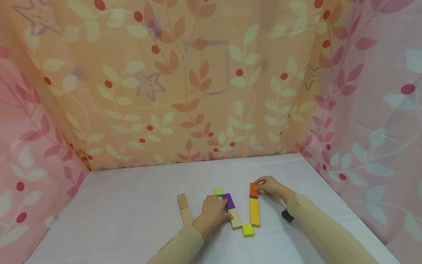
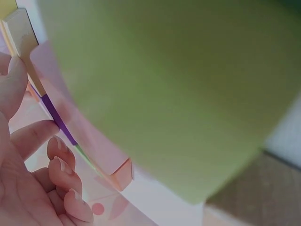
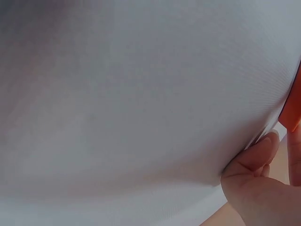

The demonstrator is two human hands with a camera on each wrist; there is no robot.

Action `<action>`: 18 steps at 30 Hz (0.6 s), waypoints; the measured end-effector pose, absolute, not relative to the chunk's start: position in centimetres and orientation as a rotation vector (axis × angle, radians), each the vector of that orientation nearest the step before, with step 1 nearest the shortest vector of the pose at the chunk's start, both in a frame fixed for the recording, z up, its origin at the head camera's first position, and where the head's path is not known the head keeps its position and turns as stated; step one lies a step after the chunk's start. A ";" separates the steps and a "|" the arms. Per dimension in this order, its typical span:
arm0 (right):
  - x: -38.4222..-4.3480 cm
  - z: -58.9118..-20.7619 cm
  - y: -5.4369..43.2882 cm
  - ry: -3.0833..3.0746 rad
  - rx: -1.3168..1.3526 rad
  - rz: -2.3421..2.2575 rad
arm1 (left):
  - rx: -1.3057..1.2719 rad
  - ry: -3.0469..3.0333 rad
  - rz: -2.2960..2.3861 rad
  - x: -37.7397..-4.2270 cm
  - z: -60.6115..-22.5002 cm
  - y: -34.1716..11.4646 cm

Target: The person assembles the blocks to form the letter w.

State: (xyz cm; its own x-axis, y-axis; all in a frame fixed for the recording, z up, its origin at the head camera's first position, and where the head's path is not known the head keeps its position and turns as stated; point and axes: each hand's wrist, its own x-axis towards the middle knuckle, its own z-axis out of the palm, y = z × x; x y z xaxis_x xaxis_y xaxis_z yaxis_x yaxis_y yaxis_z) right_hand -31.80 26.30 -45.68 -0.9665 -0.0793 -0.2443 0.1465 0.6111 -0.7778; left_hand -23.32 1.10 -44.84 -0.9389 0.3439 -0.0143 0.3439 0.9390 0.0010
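My left hand (image 1: 213,213) leans over the middle of the block pattern. Its index finger touches the side of the purple block (image 1: 228,201); the thumb lies along the striped wooden block (image 1: 234,219), and the other fingers curl loosely. A reddish-orange block (image 1: 210,197) peeks out behind this hand, with a light green block (image 1: 218,191) just beyond. My right hand (image 1: 271,185) has its fingertips at the right side and far corner of the orange block (image 1: 253,190). In the right wrist view, one finger touches that orange block (image 3: 294,106).
Below the orange block lies a long yellow-orange block (image 1: 254,212), then a yellow square block (image 1: 248,230). Two plain wooden blocks (image 1: 183,209) form a row at the left. A small black object (image 1: 288,216) shows beside the right sleeve. Patterned curtains (image 1: 184,91) surround the white table (image 1: 125,212).
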 end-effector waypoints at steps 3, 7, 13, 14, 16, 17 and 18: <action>-31.8 -45.6 26.1 2.572 0.044 -1.274 | 0.554 3.081 0.005 -23.3 -44.7 1.0; -31.9 -45.7 26.0 2.551 0.046 -1.276 | 0.566 3.084 0.028 -23.3 -44.8 0.9; -32.1 -45.9 26.0 2.556 0.019 -1.242 | 0.606 3.116 0.060 -23.0 -45.2 0.8; -32.1 -46.0 26.1 2.561 0.013 -1.232 | 0.625 3.132 0.048 -22.9 -45.2 0.7; -32.1 -46.1 26.2 2.564 0.015 -1.224 | 0.665 3.164 0.040 -22.8 -45.2 0.5; -32.1 -46.2 26.3 2.568 0.017 -1.221 | 0.680 3.177 0.045 -22.7 -45.1 0.3; -32.0 -46.2 26.5 2.574 0.010 -1.210 | 0.698 3.190 0.056 -22.6 -45.1 0.1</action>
